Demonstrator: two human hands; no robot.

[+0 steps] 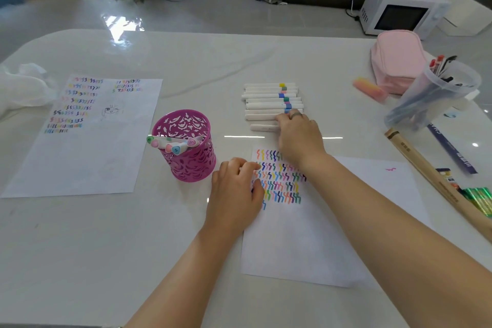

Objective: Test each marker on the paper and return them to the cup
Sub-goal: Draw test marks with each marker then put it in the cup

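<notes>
The cup (186, 165) left; the marker row (266, 104) far right, under the right hand (300, 138)
The left hand (234, 189) rests loosely curled on the paper (306, 247), holding nothing; each one in the row lies left-to-right, beyond the paper; the right hand covers the nearest right ends, grip hidden.

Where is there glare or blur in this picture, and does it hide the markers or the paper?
Head view: bright glare on the floor and thin bright streaks on the table; the wide lens curves its far edge; the top-left corner is blurred; markers and paper are readable.
</notes>
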